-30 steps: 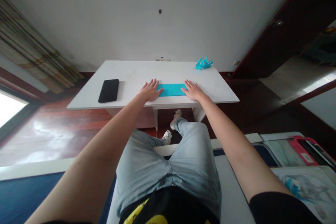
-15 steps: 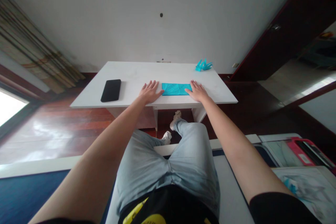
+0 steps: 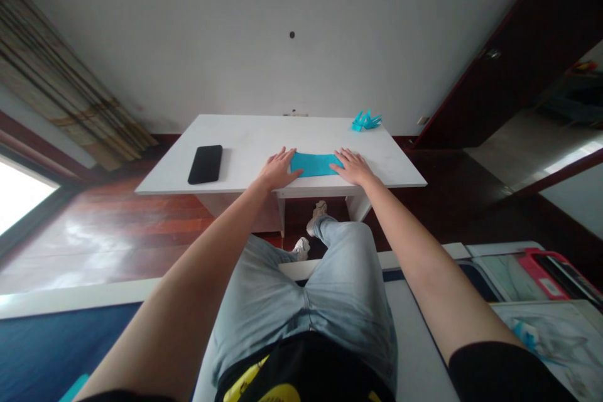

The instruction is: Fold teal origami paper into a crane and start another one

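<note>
A flat blue paper strip [image 3: 315, 165] lies near the front edge of the white table [image 3: 249, 132]. My left hand [image 3: 279, 169] rests with fingers spread at the strip's left end, its thumb touching the paper. At the right end my right hand [image 3: 352, 166] lies flat, fingers apart, with thumb and fingertips on the strip. Several pointed blue folded paper pieces [image 3: 365, 120] sit together at the table's back right corner. On the left of the table is a black tablet-like object [image 3: 205, 164].
A wall stands behind the table, with a curtain [image 3: 70, 94] at the left and a dark door [image 3: 485, 50] at the right. Beside my right arm are a pink-edged case [image 3: 546, 276] and a pale board [image 3: 565, 333].
The strip's creased surface now looks smoother and plain. My left hand has shifted slightly right, onto its left end, and my right hand's fingers reach slightly further left. The view has tilted slightly.
</note>
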Available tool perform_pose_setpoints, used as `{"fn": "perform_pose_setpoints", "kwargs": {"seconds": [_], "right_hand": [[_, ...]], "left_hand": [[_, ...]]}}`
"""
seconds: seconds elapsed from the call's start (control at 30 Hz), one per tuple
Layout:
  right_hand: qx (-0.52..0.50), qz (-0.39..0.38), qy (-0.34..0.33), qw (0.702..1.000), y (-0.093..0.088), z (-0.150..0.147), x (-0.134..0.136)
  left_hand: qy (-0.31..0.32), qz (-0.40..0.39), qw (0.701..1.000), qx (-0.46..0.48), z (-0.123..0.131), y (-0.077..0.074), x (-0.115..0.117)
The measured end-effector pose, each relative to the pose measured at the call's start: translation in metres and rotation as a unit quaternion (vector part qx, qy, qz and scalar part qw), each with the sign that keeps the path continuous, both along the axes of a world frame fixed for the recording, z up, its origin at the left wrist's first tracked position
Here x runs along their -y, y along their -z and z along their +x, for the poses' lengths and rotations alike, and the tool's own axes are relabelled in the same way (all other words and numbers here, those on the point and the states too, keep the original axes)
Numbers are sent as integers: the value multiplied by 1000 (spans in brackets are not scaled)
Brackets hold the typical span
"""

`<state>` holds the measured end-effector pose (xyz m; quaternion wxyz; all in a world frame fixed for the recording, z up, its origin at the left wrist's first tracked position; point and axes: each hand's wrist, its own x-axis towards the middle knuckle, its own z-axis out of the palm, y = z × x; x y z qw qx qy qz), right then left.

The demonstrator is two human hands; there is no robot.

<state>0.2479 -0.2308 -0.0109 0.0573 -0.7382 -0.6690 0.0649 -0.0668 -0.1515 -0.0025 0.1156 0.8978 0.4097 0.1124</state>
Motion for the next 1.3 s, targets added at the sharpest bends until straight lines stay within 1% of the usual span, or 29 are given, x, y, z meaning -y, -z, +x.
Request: {"fn": "perform_pose_setpoints", "kwargs": {"seconds": [0.07, 0.13, 0.17, 0.27, 0.3, 0.37, 0.47, 0.53, 0.6, 0.73, 0.8, 0.93, 1.03, 1.13, 1.23, 1.3], "right_hand": [[0, -1, 1, 1000, 0, 0, 0], [3, 1, -2, 1000, 0, 0, 0], [5, 3, -4, 1000, 0, 0, 1], [10, 9, -2, 1000, 1, 0, 1], [10, 10, 0, 1000, 2, 0, 1], [9, 11, 4, 1000, 3, 0, 0], [7, 12, 5, 1000, 3, 1, 0], [5, 12, 12, 1000, 3, 1, -1], [8, 10, 27, 1000, 3, 1, -1], [21, 1, 42, 999, 0, -1, 2], [22, -2, 38, 999, -1, -3, 3], [14, -8, 24, 1000, -6, -5, 6], [4, -9, 21, 1000, -7, -5, 6], [-6, 1, 17, 1000, -5, -4, 5], [-22, 18, 13, 1000, -1, -1, 4], [-37, 31, 16, 999, 1, 0, 3]], "left_hand": [[27, -1, 999, 19, 9, 1, 6], [29, -25, 999, 28, 20, 2, 16], [46, -29, 998, 28, 26, 3, 22], [138, 2, 990, -16, 37, 5, 36], [155, 10, 987, -35, 39, 4, 39], [164, 10, 984, -62, 42, 3, 41], [148, -14, 986, -77, 46, -1, 35], [126, -29, 988, -86, 52, -3, 26], [109, -29, 989, -101, 57, -4, 16], [133, -6, 981, -143, 61, -4, -2], [111, -13, 985, -130, 63, -4, -7], [1, -19, 999, -49, 73, -7, -16], [-61, -15, 998, -31, 84, -10, -28], [-126, -10, 992, -24, 89, -10, -44], [-162, -30, 986, -33, 89, -8, -58], [-175, -58, 982, -36, 87, -10, -64]]}}
